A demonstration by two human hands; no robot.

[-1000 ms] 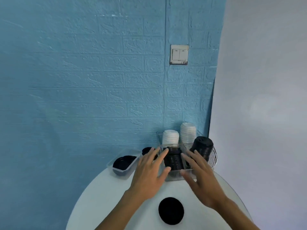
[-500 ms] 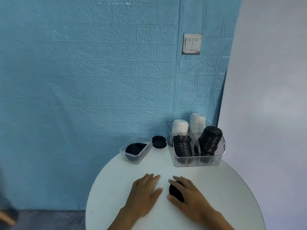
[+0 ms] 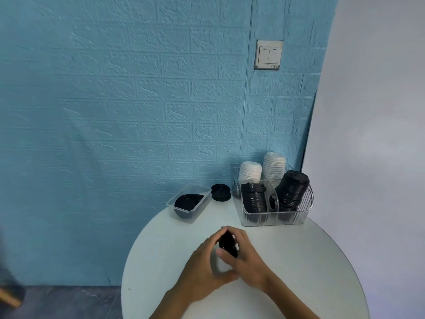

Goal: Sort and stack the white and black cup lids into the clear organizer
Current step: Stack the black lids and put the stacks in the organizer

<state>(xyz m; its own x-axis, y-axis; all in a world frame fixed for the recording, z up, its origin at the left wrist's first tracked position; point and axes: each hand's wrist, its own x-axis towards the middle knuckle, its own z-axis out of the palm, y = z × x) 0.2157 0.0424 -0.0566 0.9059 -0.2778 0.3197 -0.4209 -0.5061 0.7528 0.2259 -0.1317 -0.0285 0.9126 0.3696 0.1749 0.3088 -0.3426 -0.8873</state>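
Between the two hands, in front of the clear organizer [image 3: 276,218], a black lid [image 3: 227,243] is held on edge above the round white table [image 3: 299,261]. The left hand [image 3: 204,261] curls its fingers round the lid's left side; the right hand [image 3: 246,256] grips it from the right, thumb underneath. Inside the organizer stand two white stacks [image 3: 261,169] at the back and two black stacks [image 3: 273,196] at the front. Left of the organizer lies a loose black lid [image 3: 220,192], then a clear tub [image 3: 189,202] with another black lid inside.
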